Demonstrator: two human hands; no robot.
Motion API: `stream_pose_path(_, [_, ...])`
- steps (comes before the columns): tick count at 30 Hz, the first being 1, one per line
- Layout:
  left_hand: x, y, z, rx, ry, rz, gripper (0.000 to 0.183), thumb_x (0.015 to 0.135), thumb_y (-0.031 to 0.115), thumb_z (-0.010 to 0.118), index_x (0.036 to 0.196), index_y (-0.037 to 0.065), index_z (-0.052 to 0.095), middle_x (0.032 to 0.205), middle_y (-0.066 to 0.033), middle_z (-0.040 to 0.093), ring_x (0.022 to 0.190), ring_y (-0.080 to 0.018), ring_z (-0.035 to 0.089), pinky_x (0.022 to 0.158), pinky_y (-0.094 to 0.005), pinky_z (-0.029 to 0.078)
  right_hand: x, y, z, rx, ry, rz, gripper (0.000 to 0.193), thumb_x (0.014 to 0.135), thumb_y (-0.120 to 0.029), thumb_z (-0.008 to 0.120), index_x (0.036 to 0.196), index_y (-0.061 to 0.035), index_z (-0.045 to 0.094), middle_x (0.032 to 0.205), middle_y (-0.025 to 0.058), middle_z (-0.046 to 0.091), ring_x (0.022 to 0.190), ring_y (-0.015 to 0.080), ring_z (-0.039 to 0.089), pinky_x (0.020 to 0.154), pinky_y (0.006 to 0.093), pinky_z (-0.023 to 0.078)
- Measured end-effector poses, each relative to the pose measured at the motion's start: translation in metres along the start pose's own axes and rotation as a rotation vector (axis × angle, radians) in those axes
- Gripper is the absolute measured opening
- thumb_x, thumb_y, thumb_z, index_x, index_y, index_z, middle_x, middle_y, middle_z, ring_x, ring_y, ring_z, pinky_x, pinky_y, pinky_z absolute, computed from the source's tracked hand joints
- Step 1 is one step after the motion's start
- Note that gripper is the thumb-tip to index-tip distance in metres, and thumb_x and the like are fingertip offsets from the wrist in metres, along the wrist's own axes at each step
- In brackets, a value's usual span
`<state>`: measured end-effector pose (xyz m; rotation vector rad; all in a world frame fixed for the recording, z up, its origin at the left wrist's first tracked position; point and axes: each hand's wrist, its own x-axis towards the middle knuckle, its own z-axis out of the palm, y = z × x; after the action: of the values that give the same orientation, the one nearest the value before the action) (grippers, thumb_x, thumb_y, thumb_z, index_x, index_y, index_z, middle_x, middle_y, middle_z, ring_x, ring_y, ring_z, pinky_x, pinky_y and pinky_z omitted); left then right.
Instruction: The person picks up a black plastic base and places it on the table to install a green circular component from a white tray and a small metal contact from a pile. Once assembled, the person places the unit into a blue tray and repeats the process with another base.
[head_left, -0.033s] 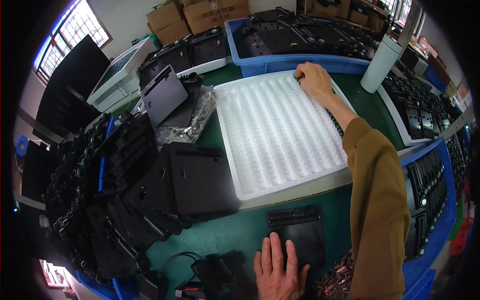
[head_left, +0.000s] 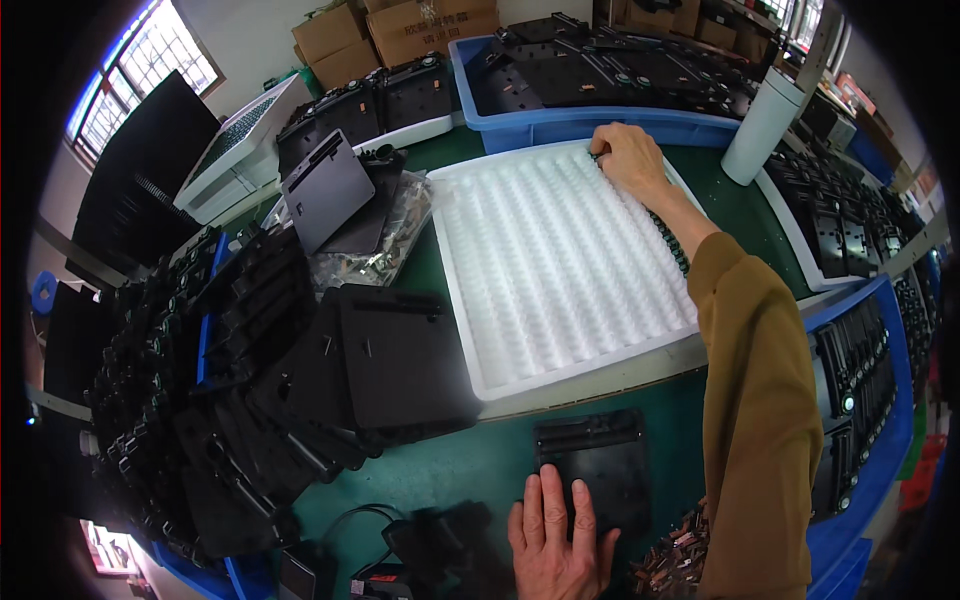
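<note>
My left hand [head_left: 552, 545] lies flat, fingers stretched, over the lower part of a black plastic panel [head_left: 610, 480] on the green bench. The panel has a raised ridge along its far edge. At the far right corner of a white foam tray [head_left: 560, 270], my right hand [head_left: 630, 160] has its fingers curled down and pinched. The fingertips and whatever they hold are hidden. Rows of dimples fill the tray. Small dark green pieces [head_left: 668, 245] line its right side, partly covered by my forearm.
Black panels [head_left: 390, 360] pile up at the left. A blue bin [head_left: 600, 128] of black parts stands behind the tray, beside a white bottle [head_left: 765, 125]. Small coppery pieces [head_left: 675, 560] are heaped near my right sleeve. Another blue bin [head_left: 895, 400] stands at the right.
My right forearm has shifted very slightly, showing more of the dark green pieces. The left hand and the panel stay where they were.
</note>
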<state>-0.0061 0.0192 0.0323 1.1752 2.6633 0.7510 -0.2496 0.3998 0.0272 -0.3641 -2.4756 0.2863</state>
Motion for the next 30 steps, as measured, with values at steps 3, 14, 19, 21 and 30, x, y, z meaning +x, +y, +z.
stream_pose_path(3, [-0.001, 0.003, 0.001, 0.002, -0.001, -0.009, 0.066, 0.086, 0.024, 0.064, 0.139, -0.007, 0.039, 0.149, -0.0338, 0.025, 0.135, -0.0508, 0.029, 0.106, -0.0591, 0.028, 0.005, 0.000, -0.007, 0.104, -0.099, 0.109, 0.012, 0.070, -0.003, 0.067, 0.082, -0.0033, 0.071, 0.084, 0.0148, 0.070, 0.083, 0.0322, 0.067, 0.074, 0.0412, 0.051])
stream_pose_path(14, [-0.005, -0.004, 0.005, 0.044, 0.088, 0.038, 0.064, 0.085, 0.029, 0.065, 0.133, -0.009, 0.045, 0.146, -0.0351, 0.031, 0.133, -0.0502, 0.033, 0.107, -0.0578, 0.028, -0.017, -0.027, -0.075, 0.447, -0.108, 0.129, 0.033, 0.072, -0.013, 0.077, 0.102, -0.0015, 0.070, 0.086, 0.0113, 0.071, 0.082, 0.0193, 0.067, 0.076, 0.0317, 0.052])
stream_pose_path(19, [0.000, -0.004, 0.017, 0.025, 0.148, 0.096, 0.063, 0.086, 0.025, 0.065, 0.133, -0.011, 0.045, 0.146, -0.0343, 0.031, 0.133, -0.0492, 0.033, 0.109, -0.0572, 0.026, -0.069, -0.069, -0.142, 0.551, -0.302, 0.118, 0.025, 0.078, -0.010, 0.073, 0.101, -0.0004, 0.069, 0.076, 0.0032, 0.065, 0.070, 0.0096, 0.058, 0.065, 0.0243, 0.046])
stream_pose_path(21, [-0.002, -0.008, 0.018, 0.069, 0.213, 0.105, 0.063, 0.085, 0.025, 0.065, 0.132, -0.011, 0.045, 0.145, -0.0342, 0.032, 0.133, -0.0488, 0.033, 0.110, -0.0565, 0.026, -0.099, -0.091, -0.154, 0.667, -0.442, 0.140, 0.019, 0.079, -0.006, 0.071, 0.097, 0.0010, 0.070, 0.071, -0.0014, 0.060, 0.064, 0.0045, 0.053, 0.059, 0.0209, 0.042])
stream_pose_path(30, [-0.008, -0.012, 0.025, 0.083, 0.293, 0.146, 0.060, 0.085, 0.024, 0.067, 0.129, -0.013, 0.048, 0.142, -0.0348, 0.037, 0.132, -0.0471, 0.036, 0.109, -0.0545, 0.028, -0.223, -0.116, -0.156, 0.805, -0.606, 0.355, 0.019, 0.079, -0.001, 0.070, 0.097, 0.0016, 0.069, 0.079, 0.0020, 0.065, 0.073, 0.0076, 0.060, 0.070, 0.0207, 0.048])
